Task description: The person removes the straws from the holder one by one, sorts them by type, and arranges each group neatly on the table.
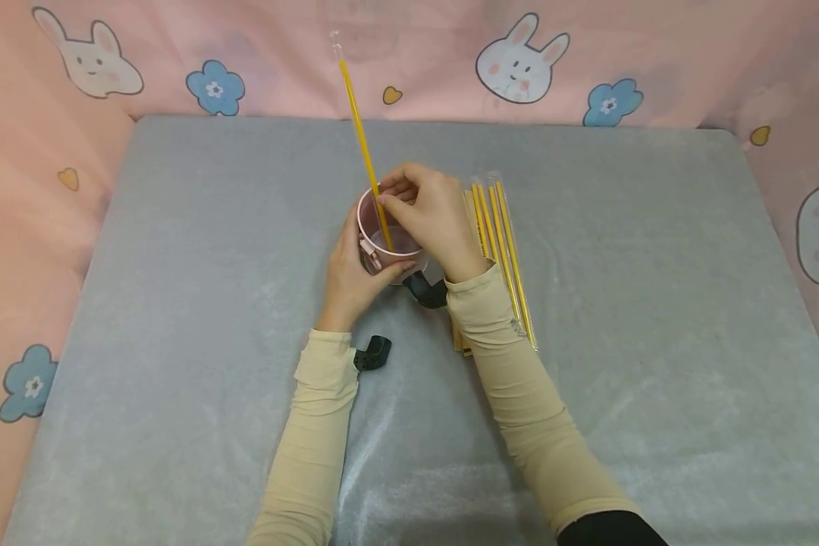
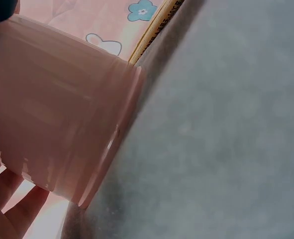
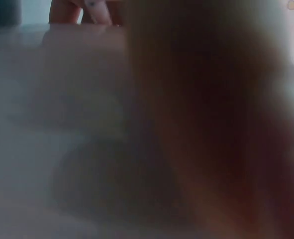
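A pink cup point(image 1: 368, 218) with a small handle stands near the table's middle, its mouth facing up. My left hand point(image 1: 352, 277) grips it from the left side, thumb across the near wall. In the left wrist view the cup's smooth wall point(image 2: 52, 104) fills the left part, with fingers point(image 2: 27, 209) beneath. My right hand point(image 1: 433, 212) pinches a long yellow straw point(image 1: 359, 129) in a clear wrapper between thumb and fingers. The straw's lower end is inside the cup, and its upper end leans left. The right wrist view is mostly blurred, with fingertips point(image 3: 98, 11) at the top.
Several wrapped yellow straws point(image 1: 508, 235) lie side by side right of the cup, partly under my right forearm. Beside them are brown strips point(image 1: 458, 334); one strip point(image 2: 154, 31) bears black print. Grey cloth point(image 1: 655, 265) covers the table, and a pink patterned curtain point(image 1: 423, 45) surrounds it.
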### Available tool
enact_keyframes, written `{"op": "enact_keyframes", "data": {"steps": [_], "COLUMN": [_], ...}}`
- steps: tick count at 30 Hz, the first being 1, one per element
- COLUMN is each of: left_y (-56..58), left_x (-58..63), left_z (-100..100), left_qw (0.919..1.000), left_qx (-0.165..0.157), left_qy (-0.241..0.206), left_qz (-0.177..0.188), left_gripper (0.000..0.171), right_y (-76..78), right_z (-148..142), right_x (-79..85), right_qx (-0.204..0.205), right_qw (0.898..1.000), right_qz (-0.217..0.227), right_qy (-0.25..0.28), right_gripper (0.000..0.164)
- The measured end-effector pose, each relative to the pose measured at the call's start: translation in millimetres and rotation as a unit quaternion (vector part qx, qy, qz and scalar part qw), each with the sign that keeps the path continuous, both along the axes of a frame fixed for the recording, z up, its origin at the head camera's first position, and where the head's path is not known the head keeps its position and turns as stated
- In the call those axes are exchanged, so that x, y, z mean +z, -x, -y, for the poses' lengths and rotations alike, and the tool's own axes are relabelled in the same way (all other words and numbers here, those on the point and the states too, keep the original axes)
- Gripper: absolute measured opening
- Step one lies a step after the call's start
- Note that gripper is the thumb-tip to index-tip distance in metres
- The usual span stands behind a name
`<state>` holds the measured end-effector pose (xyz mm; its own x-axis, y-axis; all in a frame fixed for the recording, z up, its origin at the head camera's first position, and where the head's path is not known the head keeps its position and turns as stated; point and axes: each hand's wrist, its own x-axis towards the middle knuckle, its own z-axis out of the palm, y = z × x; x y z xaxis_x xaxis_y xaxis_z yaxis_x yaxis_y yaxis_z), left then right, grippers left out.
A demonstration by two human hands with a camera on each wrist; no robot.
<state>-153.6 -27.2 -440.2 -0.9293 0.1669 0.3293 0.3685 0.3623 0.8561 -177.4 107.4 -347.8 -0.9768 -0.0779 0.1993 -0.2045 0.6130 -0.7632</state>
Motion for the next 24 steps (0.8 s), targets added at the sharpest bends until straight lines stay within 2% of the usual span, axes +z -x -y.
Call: {"op": "enact_keyframes", "data": {"steps": [6, 13, 24], "left_y": [0.1, -0.1, -0.6], "left_x": [0.4, 0.2, 0.7], "left_z": [-1.3, -1.4, -1.3], "left_qw": [1.0, 0.9999, 0.9999], "left_qx": [-0.002, 0.001, -0.007], "left_qy": [-0.003, -0.01, -0.01], "left_qz": [0.003, 0.001, -0.003], "left_gripper": [0.102, 0.102, 0.102], "right_y": [0.9, 2.1, 0.9], "right_z": [4.2, 8.7, 10.3], "right_x": [-1.3, -2.9, -5.1], "right_qx": [-0.01, -0.001, 0.006], "right_qw": [0.998, 0.99, 0.984], "right_qz": [-0.017, -0.022, -0.021], "right_qy": [-0.058, -0.139, -0.178], "right_gripper": [0.015, 0.015, 0.013]}}
